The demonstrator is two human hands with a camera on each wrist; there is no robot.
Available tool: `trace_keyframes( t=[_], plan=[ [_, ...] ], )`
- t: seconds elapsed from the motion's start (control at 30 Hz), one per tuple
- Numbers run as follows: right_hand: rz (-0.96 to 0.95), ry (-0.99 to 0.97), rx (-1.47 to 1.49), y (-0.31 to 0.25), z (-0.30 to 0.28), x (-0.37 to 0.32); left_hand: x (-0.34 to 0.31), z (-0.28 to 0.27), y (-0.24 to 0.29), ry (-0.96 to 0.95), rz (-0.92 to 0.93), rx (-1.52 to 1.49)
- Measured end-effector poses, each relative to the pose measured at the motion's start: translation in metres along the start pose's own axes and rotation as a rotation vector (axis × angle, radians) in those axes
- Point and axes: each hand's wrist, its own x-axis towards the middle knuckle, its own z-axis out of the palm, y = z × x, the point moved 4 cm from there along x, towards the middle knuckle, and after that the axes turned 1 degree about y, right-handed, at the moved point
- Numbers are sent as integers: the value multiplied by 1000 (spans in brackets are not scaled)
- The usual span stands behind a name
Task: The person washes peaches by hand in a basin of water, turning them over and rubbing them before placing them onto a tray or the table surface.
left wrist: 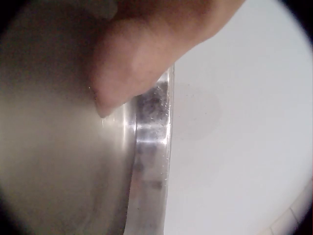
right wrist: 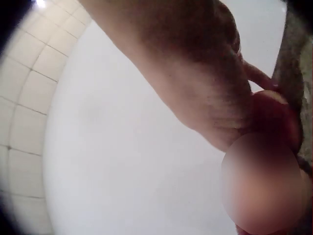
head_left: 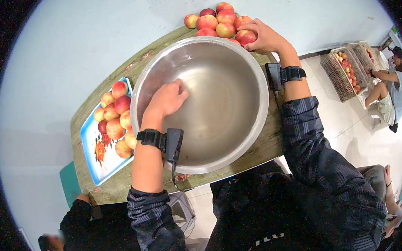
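A wide steel basin [head_left: 203,167] stands in the middle of the wooden table. Over its left inner side hangs my left hand [head_left: 167,100], fingers loosely bent downward and nothing visible in them; the left wrist view has this hand [left wrist: 132,63] beside the basin's wall [left wrist: 151,147]. Beyond the basin's far right rim, my right hand [head_left: 267,36] curls its fingers and thumb round a red nectarine [head_left: 245,37]. That nectarine sits at the edge of a pile of red and yellow nectarines [head_left: 207,22]. In the right wrist view the hand [right wrist: 195,83] partly hides the fruit.
A blue-rimmed tray [head_left: 92,170] with several nectarines [head_left: 115,129] lies left of the basin. The wall [head_left: 114,34] borders the table's [head_left: 84,118] far side. One person [head_left: 397,88] sits by fruit crates [head_left: 339,79] at right; another person [head_left: 93,235] is at lower left.
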Motion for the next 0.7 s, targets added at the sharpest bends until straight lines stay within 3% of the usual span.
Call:
trace_keyframes(
  t=[0.2, 0.3, 0.4, 0.53, 0.63, 0.7],
  plan=[
    [-1, 0, -49, -8, 1, -2, 4, 6, -5, -13, -5, 37],
    [-79, -57, 118, -9, -3, 0, 4, 5, -6, -17, -11, 25],
    [-102, 25, 117, -10, -28, -4, 3, 5, -7, -40, -50, 24],
    [-69, 116, 390, -34, -70, -6, 2, 5, -10, -46, -31, 4],
    [-202, 76, 1014, -68, -71, -7, 5, 7, -8, -60, -26, -6],
    [-277, -33, 1227, -80, -61, -1, 7, 9, -11, -54, -17, -29]
  ],
)
